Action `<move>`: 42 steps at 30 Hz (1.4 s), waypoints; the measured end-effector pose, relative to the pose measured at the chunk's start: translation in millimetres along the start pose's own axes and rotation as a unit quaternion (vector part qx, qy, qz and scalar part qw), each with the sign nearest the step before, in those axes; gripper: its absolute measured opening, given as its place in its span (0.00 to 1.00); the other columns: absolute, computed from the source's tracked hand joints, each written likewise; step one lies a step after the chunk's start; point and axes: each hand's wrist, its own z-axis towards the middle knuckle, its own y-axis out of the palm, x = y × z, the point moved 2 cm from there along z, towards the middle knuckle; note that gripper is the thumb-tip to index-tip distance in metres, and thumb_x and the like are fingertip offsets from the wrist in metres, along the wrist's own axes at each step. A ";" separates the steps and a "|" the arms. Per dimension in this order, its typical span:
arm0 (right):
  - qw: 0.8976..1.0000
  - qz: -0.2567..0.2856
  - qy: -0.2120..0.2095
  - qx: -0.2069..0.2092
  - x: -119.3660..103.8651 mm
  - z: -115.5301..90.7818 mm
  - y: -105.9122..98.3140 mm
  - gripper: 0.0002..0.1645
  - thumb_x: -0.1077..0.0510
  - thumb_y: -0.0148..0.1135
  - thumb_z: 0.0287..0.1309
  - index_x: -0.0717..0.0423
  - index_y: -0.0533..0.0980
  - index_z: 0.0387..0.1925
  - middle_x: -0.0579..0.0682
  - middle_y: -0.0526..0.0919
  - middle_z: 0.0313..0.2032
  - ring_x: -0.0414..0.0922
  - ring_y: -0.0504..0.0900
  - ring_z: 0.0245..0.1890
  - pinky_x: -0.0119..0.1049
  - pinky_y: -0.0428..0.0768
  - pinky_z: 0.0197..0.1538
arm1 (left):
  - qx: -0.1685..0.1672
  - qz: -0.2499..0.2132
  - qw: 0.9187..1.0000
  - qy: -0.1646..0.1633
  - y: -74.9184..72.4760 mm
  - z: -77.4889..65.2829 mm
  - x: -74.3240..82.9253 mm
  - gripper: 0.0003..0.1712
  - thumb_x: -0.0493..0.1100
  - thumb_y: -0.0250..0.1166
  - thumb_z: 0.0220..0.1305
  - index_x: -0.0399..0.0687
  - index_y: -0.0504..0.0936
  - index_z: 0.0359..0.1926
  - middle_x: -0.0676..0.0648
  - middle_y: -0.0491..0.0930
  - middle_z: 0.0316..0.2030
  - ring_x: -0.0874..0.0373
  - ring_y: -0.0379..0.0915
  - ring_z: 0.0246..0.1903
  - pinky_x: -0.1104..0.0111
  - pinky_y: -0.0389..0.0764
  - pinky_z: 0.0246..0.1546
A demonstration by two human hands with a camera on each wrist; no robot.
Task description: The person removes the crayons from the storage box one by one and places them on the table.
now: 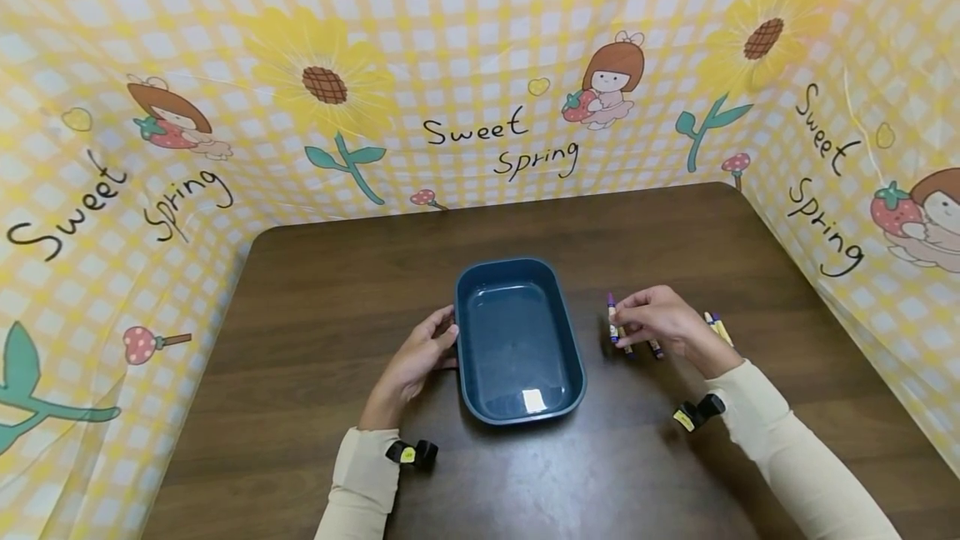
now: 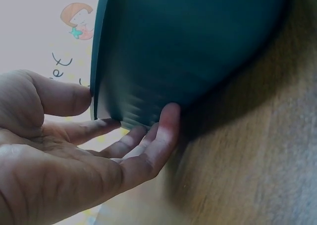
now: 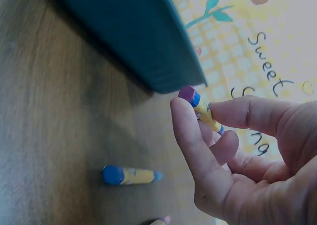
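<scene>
A dark blue-green plastic tub (image 1: 517, 340) stands on the wooden table, its inside bare. My left hand (image 1: 420, 354) holds it by the left side, the thumb (image 2: 74, 100) at the rim and the other fingers bent against the outer wall. To the right of the tub, my right hand (image 1: 663, 319) pinches a purple crayon (image 3: 202, 108) with a yellow wrapper between thumb and fingertips. Below that hand a blue crayon (image 3: 131, 176) lies on the table. Part of another crayon (image 3: 161, 221) shows at the bottom edge of the right wrist view.
More crayons (image 1: 718, 328) lie beyond the right wrist, partly hidden by it. The brown table (image 1: 337, 273) has rounded far corners. A yellow checked cloth (image 1: 480, 65) with flowers and lettering hangs around its back and sides.
</scene>
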 end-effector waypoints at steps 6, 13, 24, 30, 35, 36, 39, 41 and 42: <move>1.000 -0.007 0.016 0.007 6.8 3.7 -5.8 0.14 0.69 0.57 0.67 0.82 0.73 0.47 0.52 0.82 0.34 0.44 0.87 0.32 0.42 0.87 0.43 | 0.001 -0.006 1.000 0.000 -1.3 -1.1 -0.9 0.31 0.37 0.46 0.80 0.34 0.52 0.78 0.31 0.61 0.71 0.46 0.75 0.56 0.61 0.82 0.45; 0.999 -0.037 0.028 0.021 17.5 6.9 -2.6 0.11 0.69 0.59 0.65 0.79 0.76 0.44 0.51 0.81 0.32 0.42 0.84 0.30 0.42 0.88 0.41 | 0.001 -0.010 1.000 -0.001 -1.2 -0.5 -1.0 0.31 0.37 0.45 0.81 0.35 0.52 0.78 0.31 0.61 0.71 0.43 0.73 0.58 0.61 0.83 0.46; 0.987 -0.129 0.028 0.088 16.0 11.3 16.5 0.06 0.71 0.64 0.60 0.76 0.79 0.34 0.55 0.83 0.30 0.43 0.87 0.25 0.40 0.87 0.34 | -0.002 -0.007 1.000 0.000 -2.3 1.4 2.0 0.30 0.38 0.45 0.81 0.37 0.52 0.78 0.32 0.61 0.71 0.43 0.73 0.58 0.60 0.83 0.48; 0.956 -0.265 0.010 0.121 14.7 11.4 28.3 0.06 0.69 0.67 0.58 0.67 0.80 0.26 0.55 0.85 0.27 0.44 0.86 0.22 0.37 0.86 0.29 | 0.003 -0.009 1.000 -0.004 -2.0 0.7 0.0 0.30 0.38 0.46 0.81 0.37 0.52 0.78 0.32 0.61 0.72 0.42 0.73 0.59 0.59 0.83 0.48; 0.936 -0.331 -0.002 0.123 18.0 9.1 36.8 0.09 0.66 0.70 0.57 0.63 0.80 0.23 0.53 0.85 0.23 0.43 0.85 0.18 0.36 0.85 0.26 | 0.005 -0.004 1.000 -0.012 -1.1 -0.2 -5.4 0.30 0.38 0.46 0.81 0.38 0.52 0.79 0.33 0.61 0.72 0.43 0.72 0.59 0.60 0.83 0.47; 0.934 -0.334 -0.003 0.124 18.7 8.7 37.8 0.10 0.66 0.70 0.57 0.63 0.80 0.22 0.52 0.85 0.22 0.43 0.85 0.18 0.36 0.85 0.26 | 0.005 -0.002 1.000 -0.013 -1.1 -0.2 -5.9 0.30 0.38 0.46 0.81 0.39 0.52 0.79 0.33 0.61 0.72 0.43 0.72 0.59 0.60 0.83 0.47; 0.932 -0.340 -0.013 0.126 18.7 7.7 39.9 0.11 0.66 0.70 0.57 0.63 0.80 0.21 0.52 0.84 0.22 0.42 0.84 0.17 0.36 0.84 0.25 | 0.006 -0.001 1.000 -0.011 -1.2 -0.6 -5.9 0.30 0.38 0.46 0.81 0.39 0.52 0.79 0.33 0.62 0.71 0.43 0.72 0.59 0.60 0.83 0.47; 0.931 -0.339 -0.015 0.132 17.5 7.5 40.1 0.11 0.66 0.70 0.58 0.63 0.80 0.21 0.52 0.84 0.22 0.42 0.84 0.18 0.36 0.84 0.25 | 0.007 -0.002 1.000 -0.008 -1.5 -0.9 -5.1 0.30 0.38 0.46 0.81 0.38 0.52 0.78 0.33 0.62 0.71 0.42 0.72 0.60 0.59 0.83 0.47; 0.931 -0.339 -0.017 0.135 16.8 7.6 40.0 0.11 0.65 0.70 0.58 0.63 0.80 0.22 0.52 0.84 0.22 0.42 0.84 0.18 0.36 0.84 0.25 | 0.007 -0.001 1.000 -0.006 -1.8 -1.0 -4.5 0.30 0.38 0.46 0.81 0.38 0.52 0.78 0.32 0.62 0.71 0.41 0.72 0.60 0.59 0.83 0.47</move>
